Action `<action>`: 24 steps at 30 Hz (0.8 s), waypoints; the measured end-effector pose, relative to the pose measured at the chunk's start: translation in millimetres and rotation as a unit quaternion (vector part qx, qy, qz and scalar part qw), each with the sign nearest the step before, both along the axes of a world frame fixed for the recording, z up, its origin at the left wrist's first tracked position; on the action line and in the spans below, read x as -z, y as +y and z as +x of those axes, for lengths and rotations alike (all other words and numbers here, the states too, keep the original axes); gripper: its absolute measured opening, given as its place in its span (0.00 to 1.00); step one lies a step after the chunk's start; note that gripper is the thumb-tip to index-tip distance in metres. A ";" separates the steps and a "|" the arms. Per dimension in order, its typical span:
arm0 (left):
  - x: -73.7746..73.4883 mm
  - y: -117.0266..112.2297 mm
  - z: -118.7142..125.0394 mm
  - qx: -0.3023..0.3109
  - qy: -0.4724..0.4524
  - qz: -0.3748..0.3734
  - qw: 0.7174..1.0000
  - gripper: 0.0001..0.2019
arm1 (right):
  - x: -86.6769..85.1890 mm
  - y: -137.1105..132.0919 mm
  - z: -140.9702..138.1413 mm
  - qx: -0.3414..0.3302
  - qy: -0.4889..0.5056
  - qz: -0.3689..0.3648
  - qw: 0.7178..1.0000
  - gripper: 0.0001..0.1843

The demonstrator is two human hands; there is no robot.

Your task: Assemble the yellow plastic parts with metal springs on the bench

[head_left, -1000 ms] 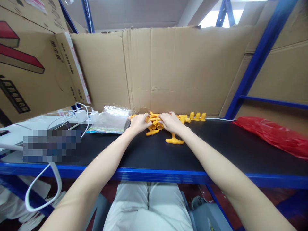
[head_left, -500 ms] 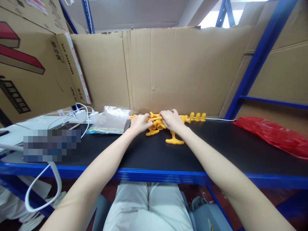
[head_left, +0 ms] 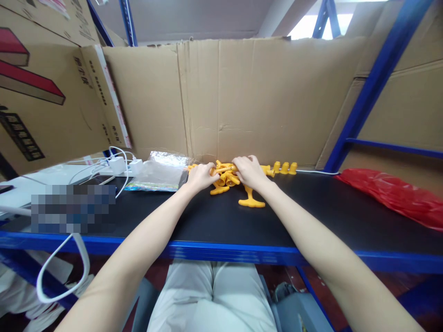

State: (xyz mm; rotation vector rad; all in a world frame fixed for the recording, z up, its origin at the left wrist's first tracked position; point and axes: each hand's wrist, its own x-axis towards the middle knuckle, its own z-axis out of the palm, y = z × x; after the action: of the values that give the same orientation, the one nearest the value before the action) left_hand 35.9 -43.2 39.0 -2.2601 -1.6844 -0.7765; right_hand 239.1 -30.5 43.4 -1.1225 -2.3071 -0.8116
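Yellow pieces (head_left: 228, 177), Chinese-lettered carton (head_left: 67, 113)

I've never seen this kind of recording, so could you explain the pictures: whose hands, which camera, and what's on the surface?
There is no machine here: one camera worn on a person's head looks forward and down at their own bare left hand and right hand. Both are at a cluster of yellow pieces on a black tabletop; I cannot tell whether either grips one. Three small yellow caps stand in a row to the right. A plastic bag lies at the left and red plastic at the right.
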 end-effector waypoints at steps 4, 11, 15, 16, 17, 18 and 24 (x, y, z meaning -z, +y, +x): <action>-0.5 2.9 -5.0 -0.010 -0.009 -0.012 1.000 0.18 | -3.1 4.9 11.7 0.023 0.050 0.003 0.998 0.12; 1.7 7.0 -6.9 -0.012 -0.015 -0.010 1.000 0.17 | -0.6 31.2 68.2 0.124 0.252 0.032 0.959 0.15; 2.6 6.8 -6.4 -0.007 -0.016 -0.006 1.000 0.17 | 15.9 39.9 115.4 0.258 0.336 0.024 0.906 0.18; 2.6 6.6 -6.4 -0.006 -0.014 -0.006 1.000 0.17 | 22.1 40.8 126.2 0.285 0.356 0.014 0.890 0.18; 2.6 6.4 -6.4 -0.005 -0.013 -0.006 1.000 0.17 | 28.6 41.5 135.8 0.310 0.375 -0.004 0.874 0.19; 2.5 6.3 -6.3 -0.004 -0.012 -0.006 1.000 0.17 | 35.1 42.2 144.0 0.339 0.394 -0.040 0.853 0.19; 2.2 5.5 -6.3 -0.008 -0.013 -0.011 1.000 0.17 | 57.9 48.8 162.3 0.466 0.392 -0.210 0.765 0.19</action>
State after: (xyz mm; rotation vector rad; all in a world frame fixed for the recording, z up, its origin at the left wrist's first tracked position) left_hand 29.7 -37.8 36.8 -2.2565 -1.7281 -0.7905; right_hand 401.3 18.3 -14.5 -2.3174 -1.1384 0.0147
